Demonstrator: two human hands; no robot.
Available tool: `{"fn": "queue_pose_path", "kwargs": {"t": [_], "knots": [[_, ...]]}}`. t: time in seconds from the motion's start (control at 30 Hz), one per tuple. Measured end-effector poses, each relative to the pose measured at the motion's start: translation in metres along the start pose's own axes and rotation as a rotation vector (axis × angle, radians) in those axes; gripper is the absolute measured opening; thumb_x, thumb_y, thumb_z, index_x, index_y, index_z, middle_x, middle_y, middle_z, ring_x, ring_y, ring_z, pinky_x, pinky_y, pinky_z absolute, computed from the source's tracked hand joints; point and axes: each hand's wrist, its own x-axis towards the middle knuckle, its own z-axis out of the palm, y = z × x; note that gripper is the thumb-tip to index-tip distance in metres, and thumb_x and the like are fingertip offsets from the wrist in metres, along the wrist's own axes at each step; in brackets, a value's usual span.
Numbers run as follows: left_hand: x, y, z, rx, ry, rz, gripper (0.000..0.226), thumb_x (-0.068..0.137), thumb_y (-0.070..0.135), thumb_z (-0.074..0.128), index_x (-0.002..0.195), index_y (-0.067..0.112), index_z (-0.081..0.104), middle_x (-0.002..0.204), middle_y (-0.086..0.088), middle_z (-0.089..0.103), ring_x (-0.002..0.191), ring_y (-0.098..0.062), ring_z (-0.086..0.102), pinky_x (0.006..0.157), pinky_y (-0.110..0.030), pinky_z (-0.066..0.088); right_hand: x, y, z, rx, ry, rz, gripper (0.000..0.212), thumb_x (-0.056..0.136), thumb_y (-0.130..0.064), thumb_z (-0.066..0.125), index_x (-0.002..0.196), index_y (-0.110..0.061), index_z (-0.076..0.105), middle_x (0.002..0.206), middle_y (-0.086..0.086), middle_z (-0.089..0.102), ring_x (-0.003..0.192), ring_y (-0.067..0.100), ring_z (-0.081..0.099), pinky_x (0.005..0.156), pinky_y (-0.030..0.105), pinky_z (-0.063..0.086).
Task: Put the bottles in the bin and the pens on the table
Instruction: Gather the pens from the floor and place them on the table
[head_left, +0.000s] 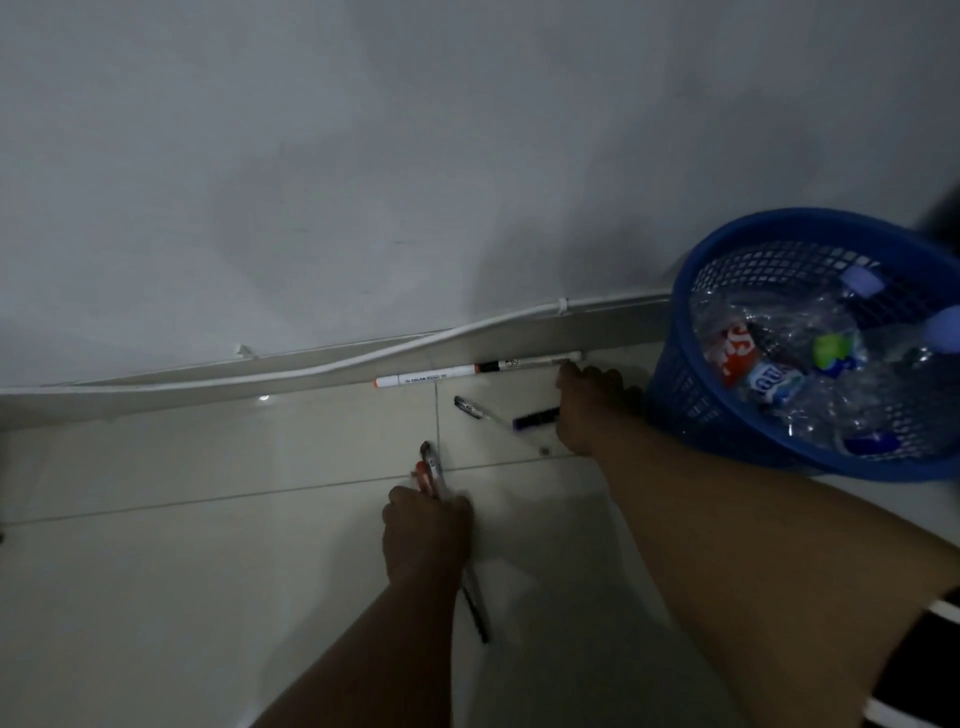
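My left hand (427, 535) is closed around a bunch of pens (430, 467) whose tips stick out above the fingers; a dark pen end pokes out below the wrist. My right hand (584, 410) grips a dark purple pen (535, 418) low over the tiled floor. A clear pen with a black cap (475, 410) lies on the floor just left of it. Two white markers, one orange-tipped (426, 378) and one with a black band (527, 362), lie along the skirting. The blue mesh bin (685, 395) on the right holds several crushed plastic bottles (779, 364).
A white cable (363, 362) runs along the skirting at the foot of the grey wall. The floor is pale glossy tile (208, 571). The bin stands right beside my right forearm. The scene is dim.
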Motion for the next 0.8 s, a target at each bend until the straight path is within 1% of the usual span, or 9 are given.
{"fn": "queue_pose_path", "kwargs": {"t": [0.07,0.2,0.37,0.5,0.57,0.63,0.67,0.73,0.8], "knots": [[0.001,0.0,0.001,0.011,-0.002,-0.001,0.049,0.09,0.034,0.066,0.124,0.003,0.049,0.122,-0.02,0.058,0.107,-0.038,0.06,0.09,-0.041,0.049,0.0,0.005,0.006,-0.052,-0.005,0.001,0.061,0.086,-0.015,0.063,0.142,-0.021,0.039,0.143,0.012,0.041,0.131,0.037,0.037,0.108,0.055,0.035],[0.007,-0.001,0.002,0.001,-0.017,0.016,0.036,0.094,0.023,0.058,0.122,0.002,0.048,0.122,-0.023,0.057,0.111,-0.043,0.059,0.092,-0.042,0.046,-0.004,0.005,0.011,-0.056,0.036,-0.014,0.047,0.086,-0.02,0.06,0.131,-0.019,0.046,0.131,0.011,0.048,0.122,0.036,0.044,0.106,0.053,0.035],[0.019,0.0,-0.003,-0.066,0.007,-0.016,0.023,0.097,0.019,0.052,0.112,0.004,0.041,0.124,-0.029,0.062,0.112,-0.045,0.062,0.095,-0.046,0.05,-0.015,-0.022,0.015,0.373,0.061,-0.004,0.033,0.097,-0.023,0.045,0.128,-0.012,0.043,0.124,0.017,0.058,0.106,0.037,0.06,0.083,0.038,0.046],[0.025,0.003,-0.014,-0.26,0.073,-0.069,0.039,0.098,0.024,0.055,0.125,-0.001,0.043,0.121,-0.026,0.062,0.109,-0.045,0.063,0.09,-0.045,0.053,-0.027,-0.056,0.024,0.537,0.043,0.032,0.065,0.087,-0.058,0.059,0.132,-0.013,0.046,0.128,0.014,0.059,0.111,0.035,0.062,0.086,0.037,0.054],[0.034,0.006,-0.02,-0.517,0.045,-0.137,0.032,0.09,0.029,0.055,0.112,0.007,0.053,0.099,-0.017,0.064,0.086,-0.037,0.067,0.072,-0.043,0.058,-0.029,-0.073,0.032,0.415,0.014,0.023,0.072,0.082,-0.06,0.066,0.134,-0.014,0.047,0.13,0.011,0.058,0.115,0.034,0.062,0.091,0.04,0.053],[0.046,0.009,-0.027,-0.752,-0.113,-0.113,0.014,0.088,0.024,0.051,0.086,0.01,0.048,0.067,-0.006,0.05,0.051,-0.02,0.052,0.048,-0.025,0.045,-0.027,-0.085,0.04,0.336,-0.001,0.028,0.057,0.088,-0.041,0.069,0.134,-0.014,0.047,0.132,0.011,0.056,0.117,0.033,0.06,0.096,0.042,0.05],[0.05,0.015,-0.032,-0.859,-0.162,-0.131,0.013,0.091,0.018,0.047,0.081,0.012,0.041,0.058,-0.002,0.039,0.041,-0.014,0.039,0.043,-0.018,0.034,-0.025,-0.088,0.042,0.322,-0.002,0.037,0.05,0.09,-0.032,0.068,0.132,-0.015,0.05,0.132,0.011,0.056,0.116,0.032,0.06,0.098,0.043,0.049],[0.049,0.032,-0.047,-1.011,-0.111,-0.218,0.02,0.089,0.004,0.037,0.074,0.016,0.034,0.05,0.002,0.026,0.033,-0.01,0.022,0.042,-0.014,0.017,-0.022,-0.091,0.041,0.264,-0.009,0.045,0.041,0.088,-0.025,0.069,0.127,-0.016,0.058,0.128,0.01,0.061,0.114,0.031,0.062,0.098,0.041,0.048],[0.042,0.047,-0.062,-1.126,-0.079,-0.24,0.028,0.087,0.001,0.033,0.068,0.022,0.028,0.047,0.004,0.023,0.033,-0.01,0.017,0.043,-0.016,0.013,-0.021,-0.09,0.037,0.141,-0.02,0.01,0.04,0.085,-0.024,0.071,0.124,-0.018,0.062,0.125,0.009,0.063,0.114,0.031,0.06,0.099,0.039,0.043]]}}
